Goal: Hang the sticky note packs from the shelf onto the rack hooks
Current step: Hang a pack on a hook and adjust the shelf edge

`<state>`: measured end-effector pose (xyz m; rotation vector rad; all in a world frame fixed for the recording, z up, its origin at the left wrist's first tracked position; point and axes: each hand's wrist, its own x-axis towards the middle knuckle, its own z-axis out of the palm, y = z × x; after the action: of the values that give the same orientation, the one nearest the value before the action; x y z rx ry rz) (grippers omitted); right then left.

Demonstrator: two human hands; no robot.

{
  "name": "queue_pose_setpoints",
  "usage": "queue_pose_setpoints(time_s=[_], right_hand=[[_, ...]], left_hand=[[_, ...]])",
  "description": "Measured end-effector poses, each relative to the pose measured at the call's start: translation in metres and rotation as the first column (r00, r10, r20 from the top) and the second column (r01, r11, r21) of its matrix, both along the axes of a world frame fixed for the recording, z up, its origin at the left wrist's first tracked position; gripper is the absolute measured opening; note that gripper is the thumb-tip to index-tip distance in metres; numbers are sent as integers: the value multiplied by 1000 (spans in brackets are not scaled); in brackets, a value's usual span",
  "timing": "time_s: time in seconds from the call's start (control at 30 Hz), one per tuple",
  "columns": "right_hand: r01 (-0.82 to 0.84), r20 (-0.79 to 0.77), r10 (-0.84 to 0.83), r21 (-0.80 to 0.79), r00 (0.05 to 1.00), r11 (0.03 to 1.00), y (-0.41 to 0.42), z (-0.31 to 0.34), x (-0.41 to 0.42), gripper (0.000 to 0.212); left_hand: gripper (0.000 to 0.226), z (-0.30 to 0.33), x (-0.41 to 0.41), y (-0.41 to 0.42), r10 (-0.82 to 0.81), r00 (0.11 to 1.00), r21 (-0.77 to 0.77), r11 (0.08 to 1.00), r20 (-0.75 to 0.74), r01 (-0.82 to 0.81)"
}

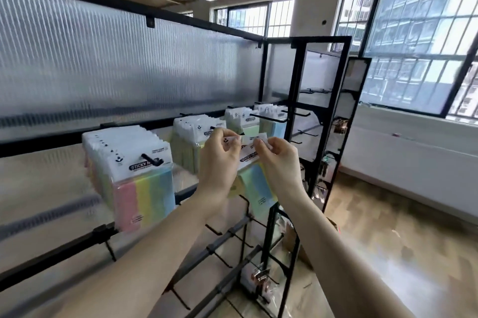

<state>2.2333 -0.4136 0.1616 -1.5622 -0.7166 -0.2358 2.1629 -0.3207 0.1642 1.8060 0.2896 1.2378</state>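
Held pack: a sticky note pack (254, 175) with pastel pads, raised in front of the rack, between the filled hooks and the side frame.
Left hand (219, 160): fingers pinch the left end of the white header card.
Right hand (278, 162): fingers pinch the right end of the card.
Technique: judged best to keep the card taut and level, line its punched hole up with a hook tip (284, 119), then slide straight back.
Hung packs: a full row (134, 162) on the near hook.
Legible text: "STICKY N…" on a black band; smaller print unreadable.
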Motion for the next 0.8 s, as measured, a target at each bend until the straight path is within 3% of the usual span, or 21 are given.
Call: queue_pose_setpoints(time_s=[0.27, 0.4, 0.53, 0.6, 0.7, 0.8], right_hand=[[-136, 116, 138, -24, 984, 990, 21, -2, 41, 43], [-256, 137, 249, 32, 959, 966, 28, -6, 58, 43], [-407, 132, 404, -11, 905, 914, 38, -11, 76, 36], [-443, 135, 444, -40, 886, 896, 45, -15, 83, 31], [-480, 102, 483, -60, 869, 875, 60, -20, 91, 14], [-475, 51, 478, -61, 877, 878, 78, -26, 98, 22]], left_hand=[[5, 0, 20, 6, 75, 996, 75, 994, 46, -78], [10, 0, 24, 1, 123, 990, 112, 985, 75, -131], [6, -7, 30, 4, 221, 972, 94, 969, 75, -227], [4, -13, 32, 9, 304, 949, 88, 946, 88, -311], [22, -22, 35, 19, 468, 881, 113, 874, 64, -473], [30, -27, 40, 26, 607, 793, 96, 788, 42, -608]])
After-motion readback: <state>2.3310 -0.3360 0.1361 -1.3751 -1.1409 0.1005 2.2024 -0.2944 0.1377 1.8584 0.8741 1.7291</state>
